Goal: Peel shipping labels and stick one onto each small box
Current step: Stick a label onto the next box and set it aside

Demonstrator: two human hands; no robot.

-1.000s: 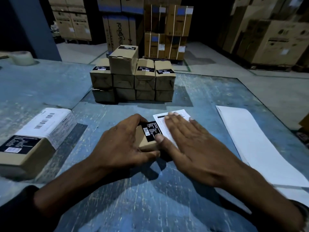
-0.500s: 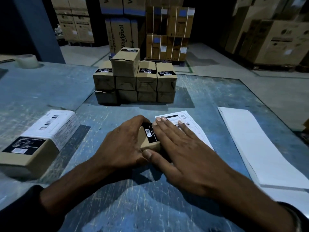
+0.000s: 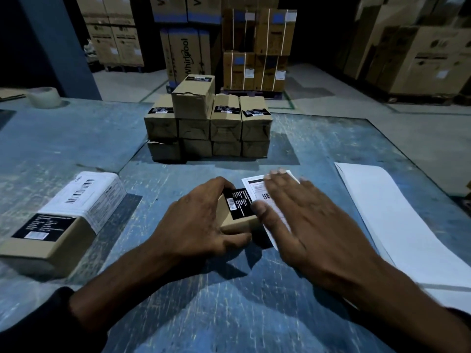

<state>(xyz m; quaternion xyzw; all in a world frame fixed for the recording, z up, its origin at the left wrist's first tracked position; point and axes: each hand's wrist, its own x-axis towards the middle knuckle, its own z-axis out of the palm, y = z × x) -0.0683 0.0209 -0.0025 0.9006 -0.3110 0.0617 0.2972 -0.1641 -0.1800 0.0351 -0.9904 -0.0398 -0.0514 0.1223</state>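
Head view showed left hand gripping the small box, right hand flat on the shipping label; uneven smoothing risked creases.

We stand in a warehouse packing area. Beyond the worn blue desk, large appliance cartons marked Whirlpool rise in stacks on a bare concrete floor, beside strapped cartons on a pallet. More big cartons line the floor right of these. On the desk we see a pile of small brown boxes and a tape roll at its far left.
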